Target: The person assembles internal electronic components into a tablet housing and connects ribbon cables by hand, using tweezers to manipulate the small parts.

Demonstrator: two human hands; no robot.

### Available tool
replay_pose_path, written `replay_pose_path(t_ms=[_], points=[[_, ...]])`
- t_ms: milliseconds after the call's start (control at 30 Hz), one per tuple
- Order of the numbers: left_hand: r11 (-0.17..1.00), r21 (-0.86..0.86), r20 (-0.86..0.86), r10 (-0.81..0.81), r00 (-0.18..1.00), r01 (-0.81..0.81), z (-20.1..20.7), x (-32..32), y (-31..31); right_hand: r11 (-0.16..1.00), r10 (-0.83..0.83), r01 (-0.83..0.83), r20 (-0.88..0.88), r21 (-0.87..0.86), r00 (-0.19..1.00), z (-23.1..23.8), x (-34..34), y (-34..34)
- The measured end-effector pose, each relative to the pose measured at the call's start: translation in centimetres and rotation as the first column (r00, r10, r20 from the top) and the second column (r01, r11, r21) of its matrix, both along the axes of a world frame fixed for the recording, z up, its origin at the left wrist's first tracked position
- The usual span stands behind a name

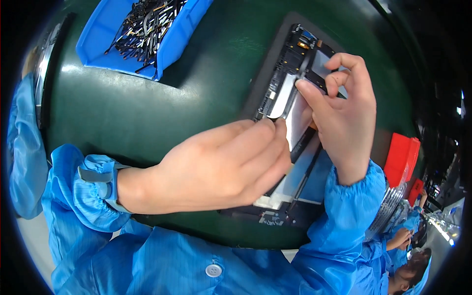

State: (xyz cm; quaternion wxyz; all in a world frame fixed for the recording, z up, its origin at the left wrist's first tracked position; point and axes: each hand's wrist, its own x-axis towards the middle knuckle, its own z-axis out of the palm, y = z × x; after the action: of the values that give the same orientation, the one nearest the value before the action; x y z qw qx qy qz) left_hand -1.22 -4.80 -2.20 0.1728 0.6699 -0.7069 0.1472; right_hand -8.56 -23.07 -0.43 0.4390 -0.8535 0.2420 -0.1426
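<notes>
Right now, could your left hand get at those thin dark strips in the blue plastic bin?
Probably yes: only green tabletop shows between the left hand and the open-topped blue plastic bin, though that hand is busy at the black electronic device.

Workroom surroundings in fisheye view. A dark-green worktable (216, 73) with a smooth, slightly glossy top fills most of the field; its edges appear bowed toward the rim. Overhead light produces a whitish glare (72, 68) at the upper left of the tabletop and softer sheen near its centre. Beyond the right edge, the dim background (442, 105) contains scattered bright points and a white streak of light (444, 235). A pale surface (37, 253), floor or furniture, shows at lower left.
</notes>
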Motion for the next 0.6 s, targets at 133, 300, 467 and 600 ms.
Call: replay_pose_path(t_ms=[133, 300, 467, 600], points=[[0.99, 0.133, -0.274, 0.085, 0.958, -0.05, 0.1, -0.2, 2.3, 0.872, -0.031, 0.133, 0.218, -0.47, 0.975, -0.1, -5.1, 1.3], [0.894, 0.363, -0.418, 0.409, 0.811, -0.264, 1.0, -2.2, 4.9, 0.944, -0.101, 0.11, 0.045, -0.312, 0.994, -2.5, -13.1, 6.8], [0.921, 0.264, -0.776, 0.38, 0.503, -0.287, 0.1, -2.3, 5.5, 0.974, -0.03, 0.086, 0.259, -0.208, 0.965, -3.0, -13.0, 6.7], [0.907, 0.138, -0.982, 0.178, 0.065, -0.398, 0.1, -3.0, 4.8, 0.997, 0.078, -0.065, 0.471, -0.043, 0.878, -1.8, -13.6, 5.8]])
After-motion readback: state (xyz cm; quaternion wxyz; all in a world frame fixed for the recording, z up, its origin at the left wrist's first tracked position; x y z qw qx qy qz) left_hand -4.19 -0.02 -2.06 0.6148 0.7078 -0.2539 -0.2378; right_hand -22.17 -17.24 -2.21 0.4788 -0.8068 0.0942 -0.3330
